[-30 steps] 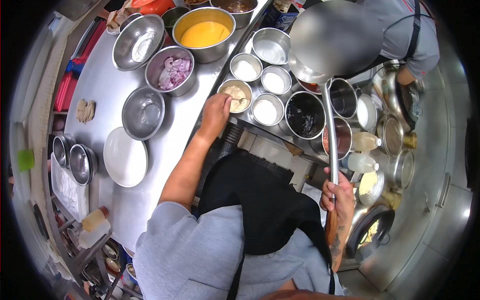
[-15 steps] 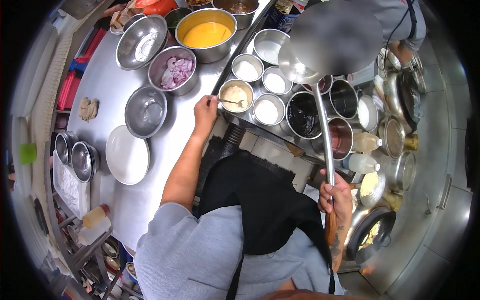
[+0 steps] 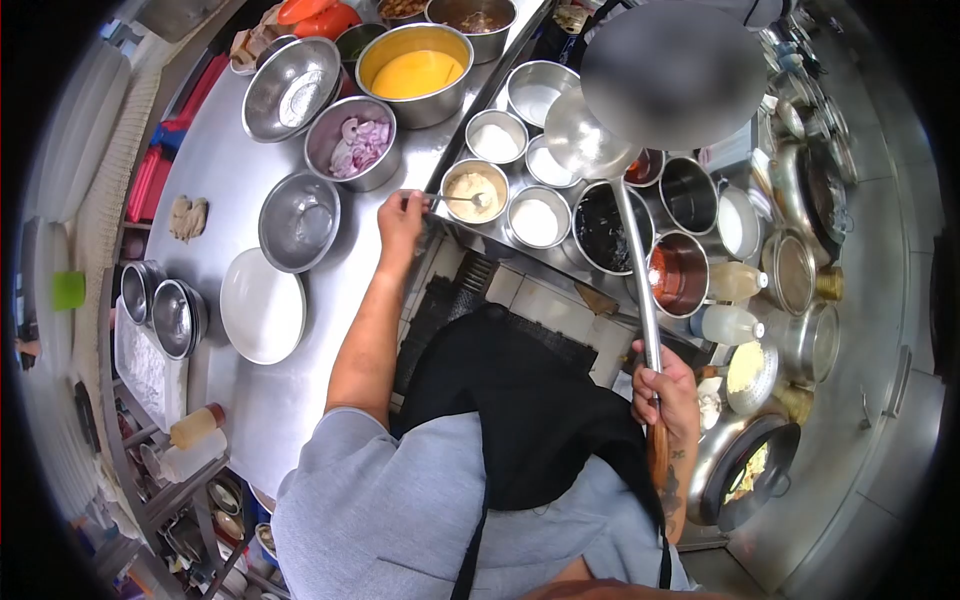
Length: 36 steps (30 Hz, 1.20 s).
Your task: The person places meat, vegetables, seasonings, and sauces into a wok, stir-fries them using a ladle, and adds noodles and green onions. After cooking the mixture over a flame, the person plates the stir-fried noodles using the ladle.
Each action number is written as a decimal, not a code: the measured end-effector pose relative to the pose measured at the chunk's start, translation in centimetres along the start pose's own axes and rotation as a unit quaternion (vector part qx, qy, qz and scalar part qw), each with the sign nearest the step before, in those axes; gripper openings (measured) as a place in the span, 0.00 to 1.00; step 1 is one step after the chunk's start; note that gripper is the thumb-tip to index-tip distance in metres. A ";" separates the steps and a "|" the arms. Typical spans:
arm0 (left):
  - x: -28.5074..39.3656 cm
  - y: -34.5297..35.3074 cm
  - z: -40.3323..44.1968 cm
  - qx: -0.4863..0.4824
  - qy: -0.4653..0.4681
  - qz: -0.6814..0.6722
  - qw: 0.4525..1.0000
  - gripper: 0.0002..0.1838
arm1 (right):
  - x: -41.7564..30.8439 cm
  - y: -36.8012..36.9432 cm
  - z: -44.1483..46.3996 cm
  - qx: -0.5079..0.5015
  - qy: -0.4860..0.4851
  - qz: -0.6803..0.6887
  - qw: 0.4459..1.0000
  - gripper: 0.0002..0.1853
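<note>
Ladle (image 3: 638,262) looks head-heavy, stiff; I'd grip its handle (image 3: 648,330), where right fingers (image 3: 643,388) clamp; left fingers (image 3: 411,202) seemingly pinch a spoon (image 3: 455,198).

Black apron (image 3: 490,390), narrow black strap (image 3: 473,550) at each side; grey short-sleeved shirt (image 3: 390,500) beneath the apron; tattoo markings (image 3: 672,482) on right forearm (image 3: 674,510), beside the apron

Spoon (image 3: 455,198) in tub (image 3: 502,190), ladle (image 3: 636,270) over pots (image 3: 586,215), plate (image 3: 262,305) at left

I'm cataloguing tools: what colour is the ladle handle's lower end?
The handle's lower end is brown, shown in the head view.
</note>
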State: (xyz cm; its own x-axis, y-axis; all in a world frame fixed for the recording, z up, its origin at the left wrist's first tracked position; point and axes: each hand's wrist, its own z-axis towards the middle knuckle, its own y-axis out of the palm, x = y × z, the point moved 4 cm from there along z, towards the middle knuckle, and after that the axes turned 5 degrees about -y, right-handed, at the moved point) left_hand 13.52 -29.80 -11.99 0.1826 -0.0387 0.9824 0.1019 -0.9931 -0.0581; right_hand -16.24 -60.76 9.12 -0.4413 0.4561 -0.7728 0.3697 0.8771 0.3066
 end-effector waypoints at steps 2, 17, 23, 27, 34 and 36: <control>0.6 0.0 0.0 0.001 -0.019 -0.036 0.999 0.10 | 0.1 -0.1 0.0 0.000 0.005 -0.006 1.000 0.20; 12.8 4.0 -5.8 0.006 0.243 0.171 0.955 0.08 | 2.3 -0.7 1.0 -0.002 0.047 0.004 0.999 0.18; 8.5 10.6 -7.6 -0.095 0.290 0.172 0.937 0.06 | 1.0 -1.4 0.0 0.034 0.021 0.011 0.999 0.19; 7.1 13.2 -7.8 -0.128 0.323 0.185 0.919 0.04 | 0.9 -1.6 -0.6 0.051 0.015 0.027 0.998 0.18; 6.5 13.7 -7.7 -0.163 0.304 0.208 0.915 0.06 | 1.3 -1.8 -1.6 0.070 0.015 0.038 0.997 0.18; 6.5 13.6 -7.8 -0.166 0.293 0.206 0.919 0.06 | 1.4 -1.9 -1.8 0.066 0.014 0.042 0.997 0.18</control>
State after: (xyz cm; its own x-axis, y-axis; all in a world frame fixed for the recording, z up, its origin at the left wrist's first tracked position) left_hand 8.44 -44.41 -5.01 -0.4293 -0.3749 0.8217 -0.1787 -0.8565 -0.4842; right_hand -19.03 -61.52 8.40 -0.4258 0.5336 -0.7307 0.5106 0.8084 0.2928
